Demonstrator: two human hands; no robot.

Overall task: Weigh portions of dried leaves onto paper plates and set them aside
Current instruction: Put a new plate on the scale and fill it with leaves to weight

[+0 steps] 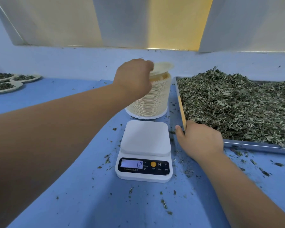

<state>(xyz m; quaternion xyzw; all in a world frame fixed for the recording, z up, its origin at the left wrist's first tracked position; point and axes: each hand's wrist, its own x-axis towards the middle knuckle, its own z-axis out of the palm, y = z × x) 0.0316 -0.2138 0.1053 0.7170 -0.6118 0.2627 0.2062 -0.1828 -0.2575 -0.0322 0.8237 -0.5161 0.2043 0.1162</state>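
A tall stack of paper plates (152, 99) stands behind the white digital scale (145, 139). My left hand (133, 76) reaches over the stack and pinches the top paper plate (163, 67), which is tilted up off the pile. The scale's platform is bare and its display reads minus 12. My right hand (200, 139) grips the near left corner of the metal tray (253, 145), thumb outside the rim. The tray holds a heap of dried leaves (237, 102).
Three filled paper plates (8, 83) of leaves sit at the far left on the blue table cover (72, 195). Loose leaf crumbs lie scattered around the scale and tray. A wall and pale panels rise behind the table.
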